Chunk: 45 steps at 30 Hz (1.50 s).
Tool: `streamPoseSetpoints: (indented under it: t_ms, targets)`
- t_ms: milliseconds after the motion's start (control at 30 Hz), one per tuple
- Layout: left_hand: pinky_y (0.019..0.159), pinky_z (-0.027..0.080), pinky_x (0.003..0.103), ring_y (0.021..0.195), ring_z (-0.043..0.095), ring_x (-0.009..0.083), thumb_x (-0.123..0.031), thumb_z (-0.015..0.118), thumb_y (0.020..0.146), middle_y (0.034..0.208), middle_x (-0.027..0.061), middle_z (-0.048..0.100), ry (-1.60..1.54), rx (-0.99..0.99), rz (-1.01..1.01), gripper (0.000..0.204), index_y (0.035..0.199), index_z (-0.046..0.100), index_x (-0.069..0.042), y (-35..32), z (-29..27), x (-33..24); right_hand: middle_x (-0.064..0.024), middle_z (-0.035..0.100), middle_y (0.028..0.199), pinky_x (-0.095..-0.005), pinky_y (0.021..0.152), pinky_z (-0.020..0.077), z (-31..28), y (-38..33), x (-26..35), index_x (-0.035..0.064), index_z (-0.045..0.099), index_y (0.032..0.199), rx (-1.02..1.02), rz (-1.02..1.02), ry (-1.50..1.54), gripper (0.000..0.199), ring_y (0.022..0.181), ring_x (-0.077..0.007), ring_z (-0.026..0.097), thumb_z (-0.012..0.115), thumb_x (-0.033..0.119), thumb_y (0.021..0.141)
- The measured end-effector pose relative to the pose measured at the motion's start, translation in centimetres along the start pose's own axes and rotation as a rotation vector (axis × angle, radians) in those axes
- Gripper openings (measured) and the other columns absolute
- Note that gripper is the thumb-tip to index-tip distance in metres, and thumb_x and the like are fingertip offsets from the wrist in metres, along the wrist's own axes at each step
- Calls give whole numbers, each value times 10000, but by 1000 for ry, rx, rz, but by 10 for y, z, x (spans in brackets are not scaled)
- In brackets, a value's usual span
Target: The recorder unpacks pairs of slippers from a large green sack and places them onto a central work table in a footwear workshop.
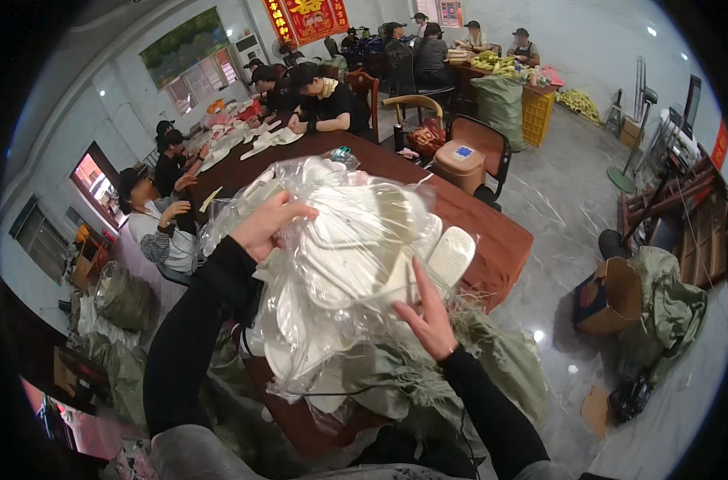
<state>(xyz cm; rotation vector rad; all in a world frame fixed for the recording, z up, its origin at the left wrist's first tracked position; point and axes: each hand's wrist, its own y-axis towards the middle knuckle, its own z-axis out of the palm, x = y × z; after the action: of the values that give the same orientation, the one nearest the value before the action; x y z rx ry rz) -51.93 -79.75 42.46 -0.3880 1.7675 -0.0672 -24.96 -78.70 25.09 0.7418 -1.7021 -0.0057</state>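
Note:
A clear plastic bag (pixel 356 240) full of flat white shoe-sole-like pieces is lifted in front of me above the near end of the table. My left hand (pixel 268 226) grips its upper left side, thumb on top of the plastic. At the lower right edge, my right hand (pixel 429 320) touches the bag with thumb and finger stretched apart; its other fingers are mostly hidden. Just beyond the bag's right side lies a white textured sole (pixel 452 256). More white pieces (pixel 288 320) show through crumpled plastic underneath.
The brown table (pixel 484 240) runs away to the far left, where several people work over white pieces. Green woven sacks (pixel 492 360) lie close below my hands. To the right are a chair (pixel 492 144) with a tan bin (pixel 460 164) and an opened cardboard box (pixel 612 296).

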Motion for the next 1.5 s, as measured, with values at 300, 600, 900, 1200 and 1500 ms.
streamPoseSetpoints:
  t_ms: [300, 600, 900, 1200, 1500]
  targets:
    - [695, 462, 311, 773, 592, 178, -623, 593, 722, 952, 66, 613, 381, -31, -193, 672, 1091, 573, -62, 104, -116, 92, -213, 489, 1085, -404, 877, 373, 91, 86, -29, 96, 339, 1365, 72, 55, -478, 671, 997, -347, 458, 517, 484, 848]
    - [975, 362, 416, 1178, 450, 336, -392, 691, 708, 1254, 160, 482, 898, -242, 618, 634, 1218, 501, -67, -36, -83, 53, -223, 499, 1065, -419, 833, 389, 91, 94, -29, 72, 337, 1362, 12, 80, -490, 674, 958, -351, 468, 509, 478, 852]
    - [967, 311, 581, 1277, 349, 270, -278, 599, 762, 1339, 45, 426, 1499, -186, 981, 466, 1218, 502, -260, -40, -22, 198, -141, 611, 720, -371, 578, 457, 115, 106, 45, 47, 516, 1213, 89, -50, -786, 546, 629, -278, 585, 595, 417, 819]
    - [934, 398, 451, 1145, 484, 215, -132, 577, 754, 1209, -5, 538, 1260, -390, 1080, 325, 1068, 558, -215, 17, -148, 143, -106, 540, 699, -359, 591, 435, 127, 164, 34, 31, 522, 1177, 233, 25, -330, 463, 635, -247, 549, 559, 354, 848]
    - [892, 432, 305, 917, 600, 220, -99, 561, 793, 1025, 78, 627, 517, -584, 904, 207, 1000, 568, -89, 152, -282, 220, -89, 526, 828, -344, 655, 440, 147, 166, 14, 63, 465, 1237, 309, -148, -588, 532, 749, -251, 536, 630, 310, 796]
